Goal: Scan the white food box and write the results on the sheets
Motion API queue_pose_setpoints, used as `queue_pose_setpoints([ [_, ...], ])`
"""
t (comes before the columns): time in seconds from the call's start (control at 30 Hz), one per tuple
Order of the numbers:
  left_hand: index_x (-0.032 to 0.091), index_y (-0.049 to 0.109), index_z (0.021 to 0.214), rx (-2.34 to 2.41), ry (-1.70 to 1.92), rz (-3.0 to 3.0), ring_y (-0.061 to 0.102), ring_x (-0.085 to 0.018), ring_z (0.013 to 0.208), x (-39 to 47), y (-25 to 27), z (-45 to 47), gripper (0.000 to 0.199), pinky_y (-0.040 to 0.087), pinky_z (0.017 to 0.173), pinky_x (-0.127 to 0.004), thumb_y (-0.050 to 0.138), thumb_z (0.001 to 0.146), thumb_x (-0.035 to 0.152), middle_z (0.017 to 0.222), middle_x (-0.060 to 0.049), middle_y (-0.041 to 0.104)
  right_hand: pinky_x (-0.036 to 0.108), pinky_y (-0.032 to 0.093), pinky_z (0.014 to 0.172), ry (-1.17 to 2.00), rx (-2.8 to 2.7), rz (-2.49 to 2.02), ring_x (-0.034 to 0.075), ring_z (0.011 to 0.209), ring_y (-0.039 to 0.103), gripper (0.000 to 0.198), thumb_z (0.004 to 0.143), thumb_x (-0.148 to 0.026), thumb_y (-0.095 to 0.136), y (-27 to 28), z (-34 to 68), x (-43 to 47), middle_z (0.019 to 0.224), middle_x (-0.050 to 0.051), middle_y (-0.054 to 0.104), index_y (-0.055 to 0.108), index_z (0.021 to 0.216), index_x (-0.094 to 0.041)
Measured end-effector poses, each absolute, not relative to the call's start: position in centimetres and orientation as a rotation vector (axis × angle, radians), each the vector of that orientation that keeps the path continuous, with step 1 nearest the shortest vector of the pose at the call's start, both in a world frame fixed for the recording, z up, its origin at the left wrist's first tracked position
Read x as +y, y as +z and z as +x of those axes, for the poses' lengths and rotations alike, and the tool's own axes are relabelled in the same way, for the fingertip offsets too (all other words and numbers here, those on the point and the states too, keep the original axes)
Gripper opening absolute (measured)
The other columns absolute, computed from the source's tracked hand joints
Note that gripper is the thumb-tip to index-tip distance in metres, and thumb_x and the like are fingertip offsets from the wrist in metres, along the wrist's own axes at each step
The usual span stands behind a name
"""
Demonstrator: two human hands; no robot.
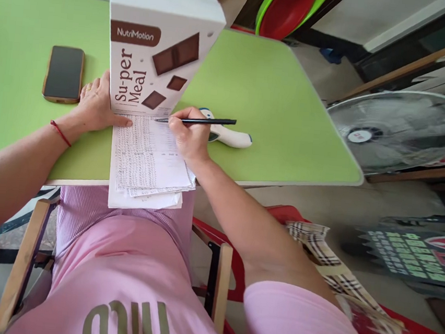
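Green desk [271,103] is filling most of what I am seeing through the head camera, with a tiled floor and a standing fan [401,129] off to the right. I am looking down on a stack of papers [146,162] lying at the near edge of the desk, partly hanging over it toward the lap. A tall white box [157,45] is standing upright just behind the papers, and a phone [63,74] is lying flat to the left of it, apart from the sheets. A white thermometer [229,135] is resting just beyond the writing hand.

My left hand [96,106] is lying flat with fingers spread narrow, pressing the top left corner of the papers beside the foot of the box. My right hand [188,135] is closed around a black pen [197,121] in a writing grip, the tip touching the upper rows of the top sheet.

The pen's long axis is running almost level left to right across the view, tip pointing left toward the box, back end pointing right over the thermometer.

I judge that writing well here means keeping the left hand firm so the overhanging sheets are not sliding, and keeping the pen clear of the box.
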State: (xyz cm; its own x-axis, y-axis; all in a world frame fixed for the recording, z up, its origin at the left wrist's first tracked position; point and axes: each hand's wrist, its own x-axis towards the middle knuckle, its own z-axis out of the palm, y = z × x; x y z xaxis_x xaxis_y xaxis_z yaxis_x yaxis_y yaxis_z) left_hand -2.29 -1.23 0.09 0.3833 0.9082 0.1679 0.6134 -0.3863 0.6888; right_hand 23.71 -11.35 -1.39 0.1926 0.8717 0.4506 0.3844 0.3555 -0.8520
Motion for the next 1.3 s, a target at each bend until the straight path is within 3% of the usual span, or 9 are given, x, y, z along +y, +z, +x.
queue_pose_setpoints([
  [0.3, 0.031, 0.041, 0.152, 1.436, 0.557, 2.183, 0.029, -0.054, 0.151, -2.6, 1.8, -1.4, 0.121, 0.019, 0.126, -0.068, 0.093, 0.049, 0.065, 0.152, -0.013, 0.044, 0.033, 0.054, 0.066, 0.479, -1.538, -1.211, 0.015, 0.065, 0.057, 0.028, 0.087, -0.051, 0.065, -1.6, 24.1, -11.1, 0.07, -0.003, 0.061, 0.059, 0.078, -0.026],
  [0.5, 0.02, 0.032, 0.161, 1.487, 0.468, 2.229, 0.03, -0.048, 0.153, -3.6, 2.8, -1.2, 0.128, 0.023, 0.126, -0.064, 0.083, 0.055, 0.071, 0.159, -0.015, 0.041, 0.032, 0.055, 0.063, 0.416, -1.552, -1.175, 0.016, 0.066, 0.059, 0.021, 0.09, -0.042, 0.066, -2.1, 24.0, -10.8, 0.072, -0.002, 0.064, 0.059, 0.078, -0.025],
  [0.67, 0.025, 0.036, 0.159, 1.502, 0.476, 2.233, 0.034, -0.049, 0.15, -3.5, 2.6, -1.3, 0.124, 0.025, 0.125, -0.062, 0.085, 0.053, 0.064, 0.158, -0.013, 0.044, 0.032, 0.056, 0.064, 0.425, -1.566, -1.171, 0.016, 0.066, 0.061, 0.022, 0.091, -0.042, 0.068, -2.3, 24.1, -10.8, 0.072, -0.002, 0.065, 0.06, 0.079, -0.025],
  [0.93, 0.018, 0.028, 0.164, 1.502, 0.432, 2.244, 0.031, -0.048, 0.153, -3.9, 3.1, -1.4, 0.129, 0.025, 0.126, -0.06, 0.083, 0.058, 0.069, 0.159, -0.016, 0.041, 0.03, 0.055, 0.063, 0.4, -1.576, -1.173, 0.014, 0.064, 0.059, 0.018, 0.088, -0.037, 0.066, -1.8, 23.8, -11.0, 0.069, -0.004, 0.065, 0.06, 0.076, -0.025],
  [1.1, 0.025, 0.032, 0.16, 1.527, 0.464, 2.241, 0.035, -0.049, 0.151, -3.9, 3.2, -1.3, 0.123, 0.028, 0.125, -0.061, 0.088, 0.058, 0.065, 0.156, -0.014, 0.046, 0.03, 0.053, 0.062, 0.41, -1.575, -1.144, 0.014, 0.063, 0.057, 0.017, 0.087, -0.035, 0.065, -1.7, 23.8, -11.1, 0.068, -0.003, 0.063, 0.059, 0.075, -0.025],
  [1.3, 0.013, 0.03, 0.161, 1.558, 0.365, 2.266, 0.037, -0.051, 0.151, -4.3, 4.1, -1.0, 0.123, 0.029, 0.127, -0.061, 0.091, 0.063, 0.053, 0.156, -0.024, 0.044, 0.03, 0.053, 0.061, 0.412, -1.515, -1.192, 0.014, 0.064, 0.057, 0.013, 0.086, -0.031, 0.064, -1.9, 23.7, -11.0, 0.069, -0.003, 0.063, 0.06, 0.075, -0.025],
])
